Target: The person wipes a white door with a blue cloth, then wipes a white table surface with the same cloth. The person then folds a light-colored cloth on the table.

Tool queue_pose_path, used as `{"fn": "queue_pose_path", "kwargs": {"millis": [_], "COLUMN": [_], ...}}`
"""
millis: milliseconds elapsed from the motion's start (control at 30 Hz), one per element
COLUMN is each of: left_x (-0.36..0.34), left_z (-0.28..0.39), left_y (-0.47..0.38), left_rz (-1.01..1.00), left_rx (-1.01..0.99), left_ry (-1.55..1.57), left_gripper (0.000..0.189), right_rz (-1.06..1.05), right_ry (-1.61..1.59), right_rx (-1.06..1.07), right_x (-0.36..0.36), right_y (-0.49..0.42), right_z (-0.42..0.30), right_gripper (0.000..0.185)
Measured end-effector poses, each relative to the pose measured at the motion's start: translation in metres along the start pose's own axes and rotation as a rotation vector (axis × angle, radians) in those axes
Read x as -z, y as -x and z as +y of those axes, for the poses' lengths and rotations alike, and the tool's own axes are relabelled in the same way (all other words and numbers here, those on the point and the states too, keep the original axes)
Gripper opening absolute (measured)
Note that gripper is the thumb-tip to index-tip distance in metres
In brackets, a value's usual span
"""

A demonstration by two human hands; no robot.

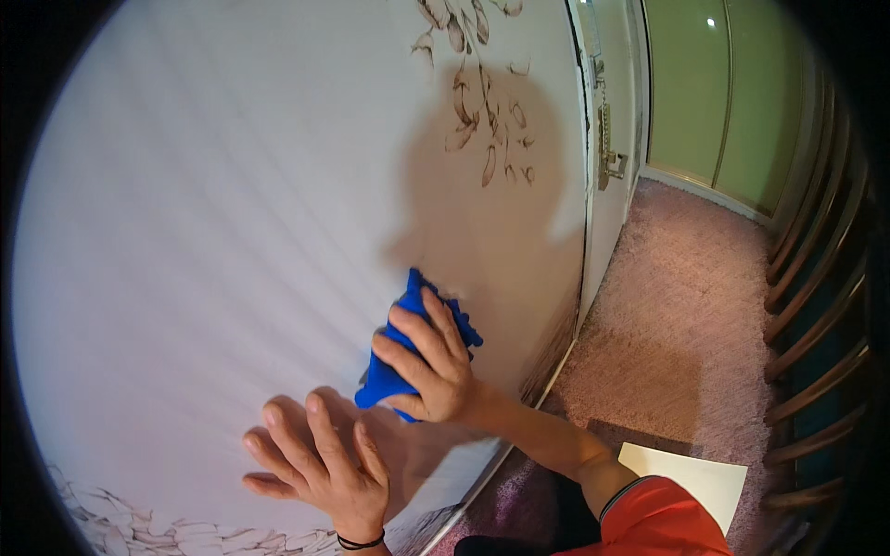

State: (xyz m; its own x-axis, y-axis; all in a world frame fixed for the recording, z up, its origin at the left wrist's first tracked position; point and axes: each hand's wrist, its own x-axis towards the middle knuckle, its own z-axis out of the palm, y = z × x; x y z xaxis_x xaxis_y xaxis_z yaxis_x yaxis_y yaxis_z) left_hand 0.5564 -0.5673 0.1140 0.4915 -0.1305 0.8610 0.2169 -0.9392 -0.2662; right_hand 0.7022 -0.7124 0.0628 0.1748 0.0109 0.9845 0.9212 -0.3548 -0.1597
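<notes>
A crumpled blue cloth lies flat against the pale wall under my right hand, whose fingers are spread over it and press it to the surface. Lower and to the left, my left hand is held up at the same wall with fingers apart and nothing in it. Whether its palm touches the wall is hard to tell. A dark band circles the left wrist. Printed brown leaf-like shapes decorate the upper wall, and more pattern runs along its lower left. My shadow falls over the wall around the cloth.
Right of the wall stands a white door with a metal handle and a chain. Pinkish carpet covers the floor. Curved-looking railing bars line the right side. A white sheet or board is by my red sleeve. Greenish panels stand beyond.
</notes>
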Motion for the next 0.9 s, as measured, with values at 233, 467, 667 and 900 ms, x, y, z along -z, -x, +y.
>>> {"fn": "queue_pose_path", "kwargs": {"millis": [233,467,667,900], "left_x": [-0.016,-0.03,-0.037,-0.038], "left_z": [0.018,0.038,0.038,0.049], "left_y": [-0.006,-0.035,-0.067,-0.071], "left_rz": [0.093,0.244,0.309,0.273], "left_rx": [0.105,0.159,0.088,0.094], "left_ry": [-0.032,-0.103,-0.239,-0.23], "left_gripper": [0.054,0.052,0.06,0.058], "right_rz": [-0.161,-0.073,0.048,-0.064], "right_ry": [0.017,-0.022,-0.004,-0.032], "right_rx": [0.12,0.269,0.059,0.015], "right_x": [0.006,0.003,0.027,0.031], "right_y": [-0.008,-0.028,-0.054,0.004], "right_z": [0.019,0.038,0.086,0.085], "right_gripper": [0.066,0.061,0.066,0.065]}}
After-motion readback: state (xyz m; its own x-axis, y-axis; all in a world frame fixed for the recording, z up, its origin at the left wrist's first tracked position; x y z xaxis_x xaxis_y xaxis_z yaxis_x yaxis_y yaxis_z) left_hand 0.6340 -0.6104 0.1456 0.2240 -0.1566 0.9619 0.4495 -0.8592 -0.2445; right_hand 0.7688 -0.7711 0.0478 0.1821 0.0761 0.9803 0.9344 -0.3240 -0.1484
